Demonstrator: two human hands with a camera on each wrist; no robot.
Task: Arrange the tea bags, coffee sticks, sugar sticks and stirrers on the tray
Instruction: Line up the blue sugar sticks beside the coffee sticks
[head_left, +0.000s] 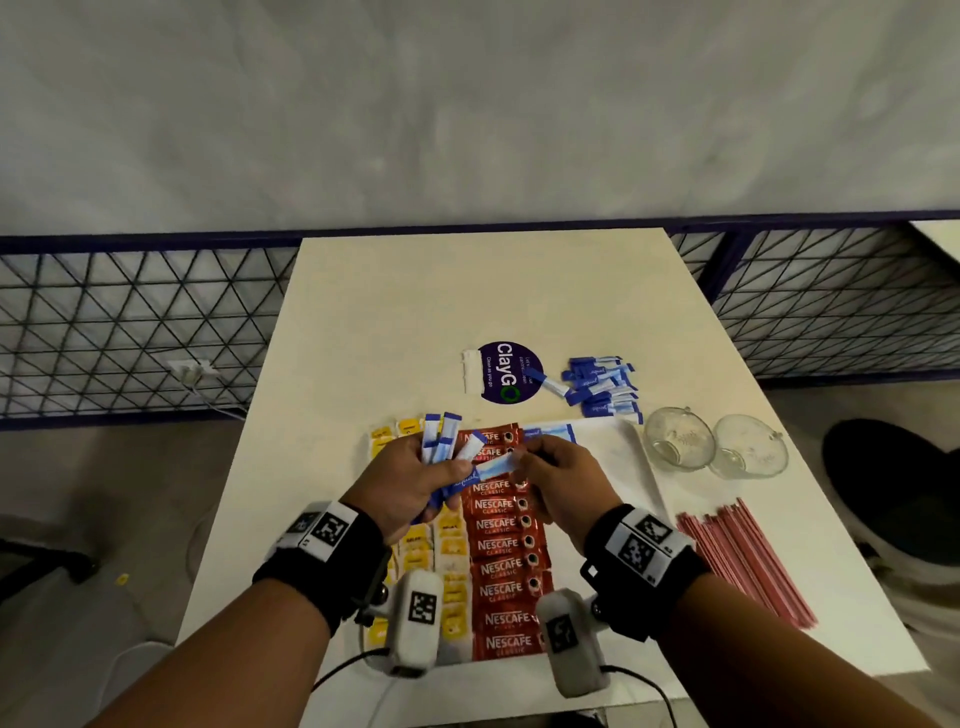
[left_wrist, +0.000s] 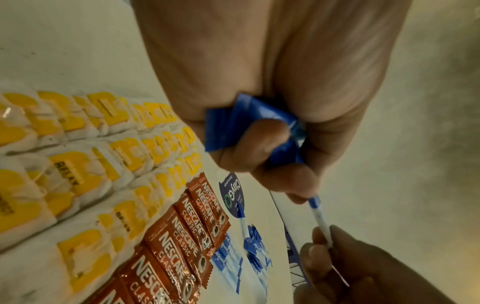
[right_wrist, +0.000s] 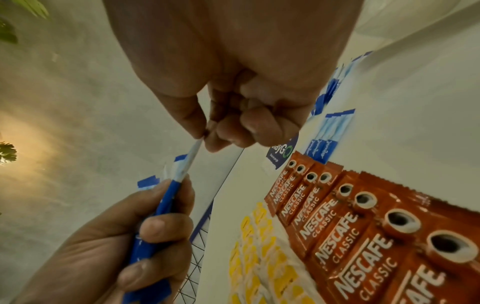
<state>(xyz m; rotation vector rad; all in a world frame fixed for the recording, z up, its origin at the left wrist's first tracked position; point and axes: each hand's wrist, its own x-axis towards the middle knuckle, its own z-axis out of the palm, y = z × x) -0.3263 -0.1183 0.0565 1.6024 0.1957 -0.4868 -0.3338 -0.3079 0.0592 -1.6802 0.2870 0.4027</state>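
Observation:
My left hand (head_left: 415, 478) grips a bunch of blue-and-white sugar sticks (head_left: 439, 439) above the white tray (head_left: 631, 467). One sugar stick (head_left: 491, 467) pokes out sideways from the bunch, and my right hand (head_left: 550, 467) pinches its free end between thumb and forefinger (right_wrist: 205, 131). On the tray lie rows of yellow tea bags (head_left: 449, 540), a column of red Nescafe coffee sticks (head_left: 501, 551) and a few sugar sticks (head_left: 548, 432) at its far end. A loose pile of sugar sticks (head_left: 602, 387) lies on the table beyond the tray. Red stirrers (head_left: 743, 558) lie to the tray's right.
Two glass cups (head_left: 678, 439) (head_left: 750, 446) stand right of the tray. A round purple ClayGo sticker (head_left: 509, 371) is on the white table (head_left: 415, 312). A wire-mesh fence (head_left: 130, 322) runs behind it. The table's edges drop off left and right.

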